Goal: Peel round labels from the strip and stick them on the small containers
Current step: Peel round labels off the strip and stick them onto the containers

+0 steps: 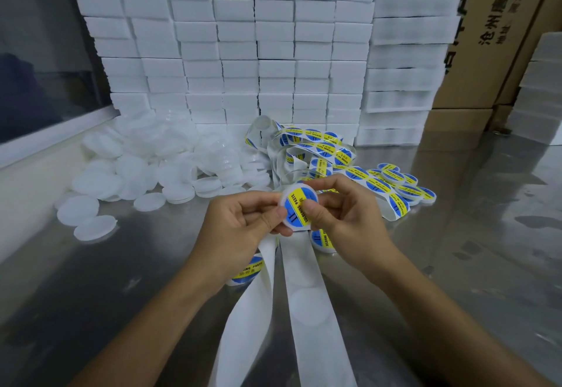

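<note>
A wall of white foam blocks (243,52) backs the steel table (456,234). Spent backing strip (307,289) trails toward the person. Both hands meet over one small container (296,208): left hand (240,225) pinches its rim, right hand (340,213) thumbs the round label (294,214) flat. Best pressed centre outward, I'd say.

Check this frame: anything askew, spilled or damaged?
Nothing damaged. The label on the container held by both hands (left, right) sits with its text tilted, but that may be the hold. The label strip lies tangled, and blank containers lie in a loose heap.
</note>
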Demonstrator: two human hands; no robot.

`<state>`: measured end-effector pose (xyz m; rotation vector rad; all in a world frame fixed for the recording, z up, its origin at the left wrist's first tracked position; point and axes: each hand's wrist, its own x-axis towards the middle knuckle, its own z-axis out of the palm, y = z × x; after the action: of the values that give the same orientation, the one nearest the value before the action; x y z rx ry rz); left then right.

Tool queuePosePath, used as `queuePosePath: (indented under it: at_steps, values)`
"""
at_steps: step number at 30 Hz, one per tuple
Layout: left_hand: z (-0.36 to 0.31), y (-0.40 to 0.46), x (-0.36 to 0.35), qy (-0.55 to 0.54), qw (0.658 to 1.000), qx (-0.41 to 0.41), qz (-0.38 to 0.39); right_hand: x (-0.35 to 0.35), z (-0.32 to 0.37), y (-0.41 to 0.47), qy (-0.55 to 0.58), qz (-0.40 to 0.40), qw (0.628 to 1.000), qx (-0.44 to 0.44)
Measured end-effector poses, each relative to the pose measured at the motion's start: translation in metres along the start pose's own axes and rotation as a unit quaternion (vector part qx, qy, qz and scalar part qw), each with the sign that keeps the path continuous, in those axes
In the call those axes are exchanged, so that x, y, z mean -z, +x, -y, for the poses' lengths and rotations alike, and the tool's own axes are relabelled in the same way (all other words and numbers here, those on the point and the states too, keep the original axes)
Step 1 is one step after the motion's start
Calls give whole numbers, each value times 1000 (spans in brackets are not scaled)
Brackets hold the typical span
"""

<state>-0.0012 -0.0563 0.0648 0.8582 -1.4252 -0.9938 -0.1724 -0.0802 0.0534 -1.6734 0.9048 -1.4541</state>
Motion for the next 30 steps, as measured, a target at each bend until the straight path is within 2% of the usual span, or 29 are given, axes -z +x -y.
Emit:
queuePosePath:
  at_steps: [6, 12, 16, 18, 19, 22, 23, 25, 27, 30]
  values:
    - [2, 1, -4, 9, 999, 2, -38, 1, 0, -1, -16, -25, 999, 21]
    - [4, 3, -2, 4, 997, -4, -83, -10, -9, -10, -167, -11, 981, 94]
    - [5, 3, -3, 18, 997, -20, -73, -7, -11, -10, -184, -19, 979, 89]
    - [7, 2, -4, 69, 993, -58, -76, -7, -12, -9, -183, -27, 980, 76]
    - [9, 2, -2, 131, 983, -96, -90, -6, -12, -8, -184, -39, 980, 66]
    - [16, 3, 5, 357, 903, -191, -141, 4, -16, -2, -196, -62, 978, 17]
    - [17, 3, 7, 401, 885, -182, -149, 9, -18, 0, -204, -70, 977, 1]
    - [17, 2, 9, 440, 877, -116, -150, 20, -22, 4, -224, -99, 969, -21]
    - [18, 0, 8, 446, 883, -66, -131, 33, -26, 9, -235, -146, 960, -32]
    - [18, -1, 6, 420, 900, -53, -104, 54, -30, 19, -201, -214, 955, -35]
